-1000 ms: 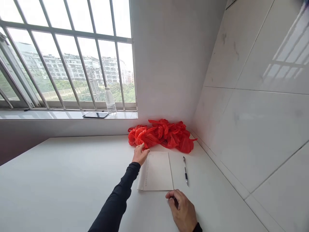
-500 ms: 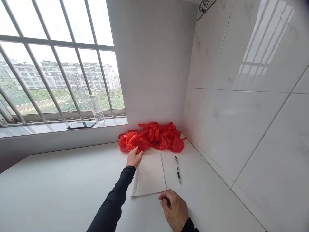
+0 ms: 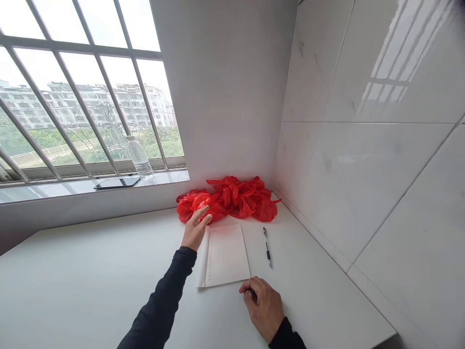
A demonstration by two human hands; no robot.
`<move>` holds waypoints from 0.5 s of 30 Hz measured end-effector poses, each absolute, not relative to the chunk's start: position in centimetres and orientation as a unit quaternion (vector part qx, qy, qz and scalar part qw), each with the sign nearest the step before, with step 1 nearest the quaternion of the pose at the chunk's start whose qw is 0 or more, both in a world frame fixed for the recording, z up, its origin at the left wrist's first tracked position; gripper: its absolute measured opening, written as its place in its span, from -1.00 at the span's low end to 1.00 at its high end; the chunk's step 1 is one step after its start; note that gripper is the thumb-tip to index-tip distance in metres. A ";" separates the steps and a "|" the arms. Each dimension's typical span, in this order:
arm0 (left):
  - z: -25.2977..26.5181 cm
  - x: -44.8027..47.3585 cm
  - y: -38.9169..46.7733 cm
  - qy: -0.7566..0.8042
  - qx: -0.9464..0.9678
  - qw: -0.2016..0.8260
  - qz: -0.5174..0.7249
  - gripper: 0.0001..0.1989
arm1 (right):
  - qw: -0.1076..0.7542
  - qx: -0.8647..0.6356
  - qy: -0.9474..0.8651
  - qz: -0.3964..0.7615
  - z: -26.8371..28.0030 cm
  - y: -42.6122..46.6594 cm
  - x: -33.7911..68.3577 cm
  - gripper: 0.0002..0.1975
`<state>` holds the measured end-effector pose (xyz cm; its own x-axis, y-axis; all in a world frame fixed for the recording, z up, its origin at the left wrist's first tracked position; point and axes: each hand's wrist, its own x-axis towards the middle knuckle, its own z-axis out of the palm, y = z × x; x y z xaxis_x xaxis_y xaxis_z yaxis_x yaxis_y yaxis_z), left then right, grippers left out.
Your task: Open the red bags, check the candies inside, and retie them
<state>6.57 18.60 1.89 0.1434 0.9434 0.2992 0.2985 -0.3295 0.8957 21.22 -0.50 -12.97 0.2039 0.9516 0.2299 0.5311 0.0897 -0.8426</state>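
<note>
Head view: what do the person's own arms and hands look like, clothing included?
Both hands are bare: no glove, ring or watch shows on the left hand or the right hand. The left sleeve is plain black, long and close-fitting, creased along its length and ending at the wrist. Of the right sleeve, also black, only the end shows. No markings can be made out.

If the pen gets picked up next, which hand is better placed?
Probably the right hand: it is close to the pen, while the left hand is over by the notebook's far left corner.
</note>
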 end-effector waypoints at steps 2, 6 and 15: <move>3.5 6.5 16.0 0.428 0.681 0.366 0.469 -0.57 | 0.460 -0.629 -0.579 0.239 -12.6 -0.7 21.4 -0.75; 5.2 5.2 8.2 0.414 0.678 0.417 0.441 -0.54 | 0.481 -0.620 -0.565 0.256 -12.1 -1.1 21.6 -0.75; 4.4 -1.6 -3.6 0.520 0.651 0.420 0.360 -0.52 | 0.528 -0.581 -0.513 0.348 -12.3 -2.4 22.8 -0.63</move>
